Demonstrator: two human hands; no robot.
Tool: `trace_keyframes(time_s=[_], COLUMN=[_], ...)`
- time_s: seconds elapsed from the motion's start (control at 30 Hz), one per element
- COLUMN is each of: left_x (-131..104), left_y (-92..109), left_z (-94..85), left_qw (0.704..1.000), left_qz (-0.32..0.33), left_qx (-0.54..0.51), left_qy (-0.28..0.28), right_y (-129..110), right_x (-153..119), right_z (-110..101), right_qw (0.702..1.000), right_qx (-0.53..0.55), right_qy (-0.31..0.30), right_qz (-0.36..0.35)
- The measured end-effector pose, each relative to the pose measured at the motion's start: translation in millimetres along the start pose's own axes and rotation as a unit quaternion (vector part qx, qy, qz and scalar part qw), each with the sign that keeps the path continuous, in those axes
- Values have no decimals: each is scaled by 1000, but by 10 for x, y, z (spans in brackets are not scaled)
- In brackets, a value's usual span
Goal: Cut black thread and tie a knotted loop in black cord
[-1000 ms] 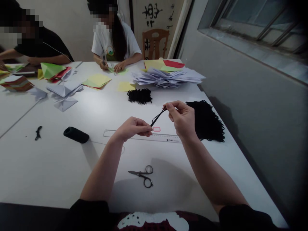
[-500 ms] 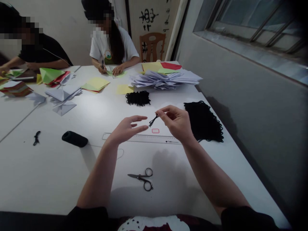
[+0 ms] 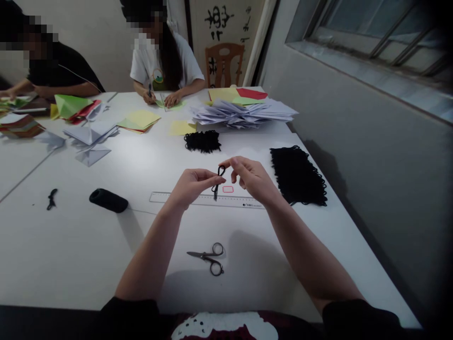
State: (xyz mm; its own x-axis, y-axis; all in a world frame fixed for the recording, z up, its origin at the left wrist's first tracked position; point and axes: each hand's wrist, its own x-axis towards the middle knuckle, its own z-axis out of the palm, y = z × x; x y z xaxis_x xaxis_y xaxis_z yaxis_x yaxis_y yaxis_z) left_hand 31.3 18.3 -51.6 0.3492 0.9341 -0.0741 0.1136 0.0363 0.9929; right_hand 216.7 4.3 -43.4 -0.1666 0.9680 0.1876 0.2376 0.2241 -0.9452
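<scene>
My left hand [image 3: 198, 185] pinches a small looped black cord [image 3: 215, 189] between thumb and fingers; its loop stands up and its ends hang down. Beside it, my right hand [image 3: 249, 177] touches the top of the loop with the index fingertip, its thumb raised and the other fingers curled. Below the hands lie a clear ruler [image 3: 233, 200] and a small red rectangular outline [image 3: 228, 189]. Scissors [image 3: 208, 257] rest nearer my body, slightly open. A black thread spool [image 3: 108, 200] lies to the left, its thread trailing toward my left forearm.
A small black cord bundle [image 3: 203, 141] and a larger one [image 3: 299, 175] lie beyond and right of my hands. Folded white papers [image 3: 240, 114] and yellow sheets [image 3: 139, 120] are farther back. Two people sit across the white table [image 3: 88, 264]. A short black cord [image 3: 52, 199] lies left.
The black cord has passed from my right fingers into my left hand, which closed on it. My right hand's pinch has loosened, and the cord now hangs more upright.
</scene>
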Motion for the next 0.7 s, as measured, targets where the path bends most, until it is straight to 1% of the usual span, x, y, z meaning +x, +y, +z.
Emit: trace_keyframes(time_s=[0.07,0.17,0.23,0.3,0.4,0.47,0.57,0.63,0.7], left_x=[5,14,17,22,39,58,81,88,88], left_y=[-10,-18,-12,-4,-6,-19,-43,-54,-63], left_z=[4,28,45,51,30,7,-15,-18,-20], left_qw=[1000,1000,999,996,987,977,966,964,966], left_qz=[1,18,31,34,8,-14,-33,-39,-41], left_qx=[-11,-15,-25,-43,-88,-133,-187,-193,-178], left_qy=[-10,1,31,74,136,164,174,178,182], right_y=[0,7,13,16,16,25,69,110,142], right_x=[-4,-10,-10,-11,-16,-24,-46,-70,-103], right_z=[5,35,48,52,73,124,253,331,364], right_qw=[999,999,997,991,983,982,981,981,981], right_qx=[-15,-9,36,87,120,120,108,105,106], right_qy=[-38,-43,-57,-90,-123,-134,-140,-130,-112], right_qz=[17,15,29,51,56,57,80,102,117])
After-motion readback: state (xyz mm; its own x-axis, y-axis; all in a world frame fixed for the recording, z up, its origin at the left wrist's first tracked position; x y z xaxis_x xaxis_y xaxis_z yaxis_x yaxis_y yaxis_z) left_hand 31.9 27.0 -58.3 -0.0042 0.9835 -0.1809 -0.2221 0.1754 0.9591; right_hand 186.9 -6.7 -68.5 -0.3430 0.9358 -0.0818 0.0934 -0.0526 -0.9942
